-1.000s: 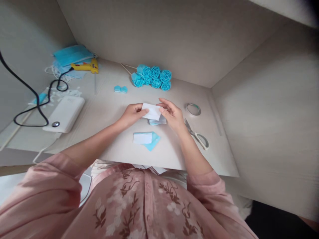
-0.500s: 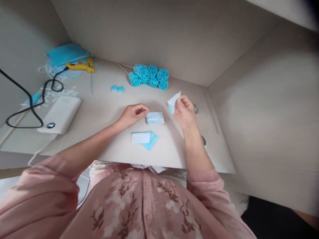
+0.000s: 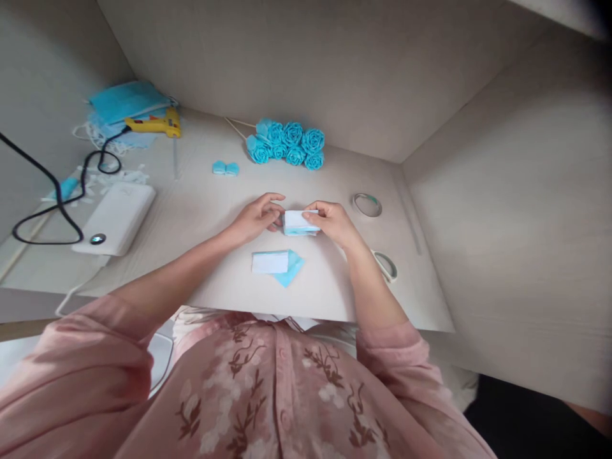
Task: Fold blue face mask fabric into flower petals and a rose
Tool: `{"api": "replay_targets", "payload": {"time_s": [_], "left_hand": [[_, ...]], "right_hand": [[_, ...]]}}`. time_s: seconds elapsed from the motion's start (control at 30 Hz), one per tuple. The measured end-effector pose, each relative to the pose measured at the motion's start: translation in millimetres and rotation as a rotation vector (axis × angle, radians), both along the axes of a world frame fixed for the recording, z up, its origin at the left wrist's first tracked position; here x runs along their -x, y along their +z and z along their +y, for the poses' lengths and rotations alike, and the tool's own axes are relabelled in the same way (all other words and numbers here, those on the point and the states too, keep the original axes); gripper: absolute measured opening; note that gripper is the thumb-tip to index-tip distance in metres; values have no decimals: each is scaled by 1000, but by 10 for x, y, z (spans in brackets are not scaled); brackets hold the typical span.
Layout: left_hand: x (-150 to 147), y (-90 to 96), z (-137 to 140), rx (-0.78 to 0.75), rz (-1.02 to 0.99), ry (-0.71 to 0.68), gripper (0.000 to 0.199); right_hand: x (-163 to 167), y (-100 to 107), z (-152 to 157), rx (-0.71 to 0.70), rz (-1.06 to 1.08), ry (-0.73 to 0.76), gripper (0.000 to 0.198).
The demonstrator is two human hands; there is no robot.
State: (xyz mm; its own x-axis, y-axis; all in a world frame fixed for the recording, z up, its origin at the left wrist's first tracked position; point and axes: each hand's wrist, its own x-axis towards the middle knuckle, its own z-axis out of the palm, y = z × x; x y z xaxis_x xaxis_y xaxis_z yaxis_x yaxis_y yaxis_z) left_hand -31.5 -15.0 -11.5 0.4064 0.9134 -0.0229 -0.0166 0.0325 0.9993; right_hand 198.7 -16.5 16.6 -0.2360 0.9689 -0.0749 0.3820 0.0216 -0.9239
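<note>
In the head view, a small stack of white and light-blue mask-fabric pieces [image 3: 297, 220] is at the middle of the desk. My right hand [image 3: 329, 220] pinches its right end, thumb on top and fingers at the back edge. By its left edge is my left hand [image 3: 261, 217], fingers apart and loosely curved; contact with the stack is unclear. Nearer to me lie a folded white piece [image 3: 268, 262] and a blue square [image 3: 289, 270] partly under it. Behind the hands is a blue bow-shaped piece [image 3: 225, 168].
Blue fabric roses [image 3: 291, 145] on thin sticks lie at the back. At left are a yellow glue gun [image 3: 153, 124], blue masks [image 3: 127, 102], white scraps [image 3: 122, 178] and a white power bank [image 3: 117, 217] with cables. A tape roll [image 3: 367, 205] and scissors [image 3: 386, 266] lie at right.
My right hand has come left and nearer, from holding a loose fabric piece in the air to gripping the stack. My left fingers have spread. The tape roll and scissors show more fully.
</note>
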Motion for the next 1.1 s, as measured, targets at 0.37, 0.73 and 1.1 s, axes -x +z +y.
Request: {"api": "replay_targets", "payload": {"time_s": [0.37, 0.73, 1.1], "left_hand": [[12, 96, -58, -572, 282, 96, 32], [-23, -119, -39, -943, 495, -74, 45], [-22, -122, -46, -995, 648, -164, 42]], "right_hand": [[9, -133, 20, -3, -14, -50, 39], [29, -119, 21, -150, -253, -63, 28], [74, -105, -2, -95, -340, -93, 31]]}}
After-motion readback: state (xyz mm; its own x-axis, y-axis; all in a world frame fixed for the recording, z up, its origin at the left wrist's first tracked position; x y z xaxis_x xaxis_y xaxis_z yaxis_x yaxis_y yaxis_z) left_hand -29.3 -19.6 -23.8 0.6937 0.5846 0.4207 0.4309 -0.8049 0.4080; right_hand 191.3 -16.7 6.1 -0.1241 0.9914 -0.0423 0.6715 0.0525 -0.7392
